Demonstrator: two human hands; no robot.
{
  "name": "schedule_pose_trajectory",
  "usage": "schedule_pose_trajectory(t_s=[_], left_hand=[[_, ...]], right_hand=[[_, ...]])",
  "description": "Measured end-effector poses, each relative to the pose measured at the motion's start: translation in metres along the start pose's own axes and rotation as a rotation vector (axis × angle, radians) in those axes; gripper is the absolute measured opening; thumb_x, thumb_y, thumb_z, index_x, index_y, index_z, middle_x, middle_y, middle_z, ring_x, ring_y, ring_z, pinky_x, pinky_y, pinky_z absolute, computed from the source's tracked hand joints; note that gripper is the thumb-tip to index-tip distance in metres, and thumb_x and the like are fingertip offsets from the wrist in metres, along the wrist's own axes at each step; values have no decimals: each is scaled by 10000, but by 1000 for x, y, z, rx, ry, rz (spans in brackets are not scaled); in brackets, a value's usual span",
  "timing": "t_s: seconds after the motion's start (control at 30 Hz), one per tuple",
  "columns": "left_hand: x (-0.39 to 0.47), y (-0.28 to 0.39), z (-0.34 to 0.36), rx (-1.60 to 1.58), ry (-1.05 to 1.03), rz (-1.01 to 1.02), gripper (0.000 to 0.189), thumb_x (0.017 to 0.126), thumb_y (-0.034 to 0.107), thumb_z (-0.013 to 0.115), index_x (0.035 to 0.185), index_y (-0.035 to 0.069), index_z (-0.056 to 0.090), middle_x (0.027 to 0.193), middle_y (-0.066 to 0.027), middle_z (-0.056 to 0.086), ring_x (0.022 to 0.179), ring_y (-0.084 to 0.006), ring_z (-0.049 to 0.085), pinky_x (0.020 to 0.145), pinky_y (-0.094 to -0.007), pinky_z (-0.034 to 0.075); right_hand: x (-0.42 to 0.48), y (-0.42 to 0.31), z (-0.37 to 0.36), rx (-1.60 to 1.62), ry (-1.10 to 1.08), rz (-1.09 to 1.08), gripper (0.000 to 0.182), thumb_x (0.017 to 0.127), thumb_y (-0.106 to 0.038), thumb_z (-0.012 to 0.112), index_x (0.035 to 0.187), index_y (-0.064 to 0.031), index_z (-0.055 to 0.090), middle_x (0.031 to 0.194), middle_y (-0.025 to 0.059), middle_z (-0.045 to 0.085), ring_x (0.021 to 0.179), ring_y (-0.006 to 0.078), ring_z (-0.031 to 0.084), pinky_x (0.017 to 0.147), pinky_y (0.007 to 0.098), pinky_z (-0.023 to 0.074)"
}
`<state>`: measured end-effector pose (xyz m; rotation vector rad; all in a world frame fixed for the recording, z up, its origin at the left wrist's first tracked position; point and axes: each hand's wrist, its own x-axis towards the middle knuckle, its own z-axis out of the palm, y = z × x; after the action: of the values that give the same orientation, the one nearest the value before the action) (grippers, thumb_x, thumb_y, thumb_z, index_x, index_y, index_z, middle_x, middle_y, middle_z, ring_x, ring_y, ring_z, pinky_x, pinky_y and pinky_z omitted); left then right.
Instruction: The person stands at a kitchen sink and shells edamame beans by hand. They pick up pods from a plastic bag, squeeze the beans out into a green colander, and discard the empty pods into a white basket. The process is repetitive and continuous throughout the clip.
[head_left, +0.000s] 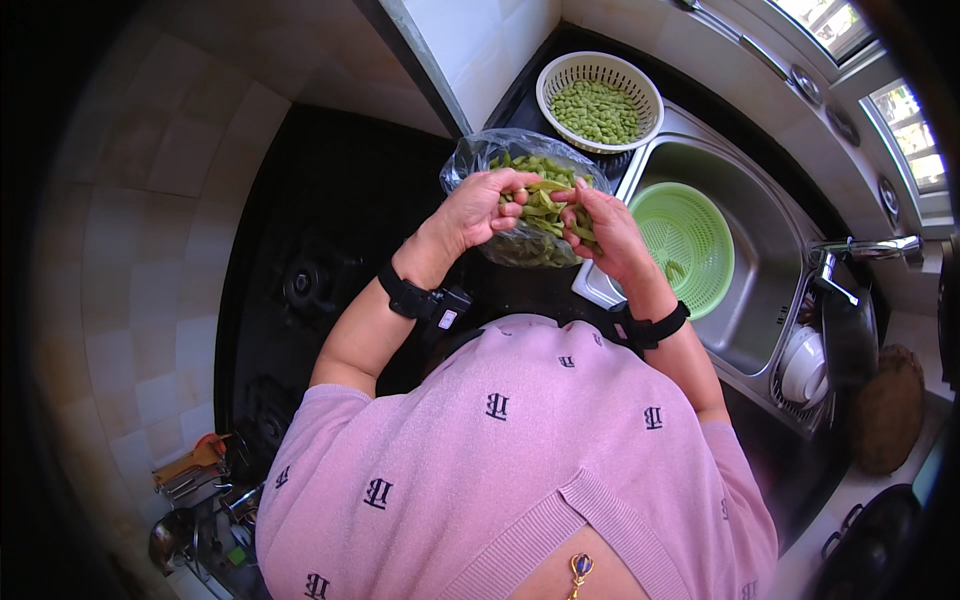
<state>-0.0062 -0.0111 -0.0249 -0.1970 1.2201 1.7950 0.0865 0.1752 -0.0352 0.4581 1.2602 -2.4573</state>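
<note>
Both hands are raised over a clear plastic bag (459, 166) full of green soybean pods (551, 165). My left hand (480, 208) pinches one end of a yellowish-green pod (551, 185) between thumb and fingers. At its other end are the fingertips of my right hand (611, 229). Several more pods (583, 231) are tucked in the curled fingers of that same hand. Behind the bag, a cream plastic basket (551, 116) holds shelled green beans (595, 112). To the right, a light green colander (709, 225) with a few pods in it sits in the sink.
The steel sink (757, 262) has a chrome tap (862, 247) at its right. White bowls (804, 367) stand in a rack near a round wooden board (889, 409). A gas hob (300, 285) lies to the left, with utensils (191, 480) at lower left.
</note>
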Motion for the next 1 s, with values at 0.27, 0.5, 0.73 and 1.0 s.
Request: schedule_pose_trajectory(t_s=[0.27,0.5,0.73,1.0], left_hand=[[1,-5,5,-29,-5,157,222,905,220,562,996,19,593,721,8,494,549,-36,439,408,-165,310],[0,-17,27,299,-150,128,171,892,205,602,934,40,614,797,-47,635,524,-28,446,414,-157,319],[-9,-10,29,311,-43,160,149,871,185,627,880,36,627,667,24,527,517,-37,446,417,-160,324],[-5,-16,30,251,-40,201,152,871,188,625,839,39,626,705,11,569,510,-31,462,410,-161,340]], right_hand=[[-1,1,2,91,-35,7,483,980,-418,333,1283,-71,476,706,11,499,519,121,477,374,210,313],[0,7,3,10,-60,-4,470,969,-419,379,1325,-118,438,713,4,493,521,116,478,377,206,307],[-4,4,-5,-28,63,-145,191,913,-267,558,956,-81,556,662,-13,493,505,98,501,372,198,298],[-8,3,-5,-21,3,-68,184,909,-244,565,847,-71,556,659,-10,499,499,100,502,375,208,321]])
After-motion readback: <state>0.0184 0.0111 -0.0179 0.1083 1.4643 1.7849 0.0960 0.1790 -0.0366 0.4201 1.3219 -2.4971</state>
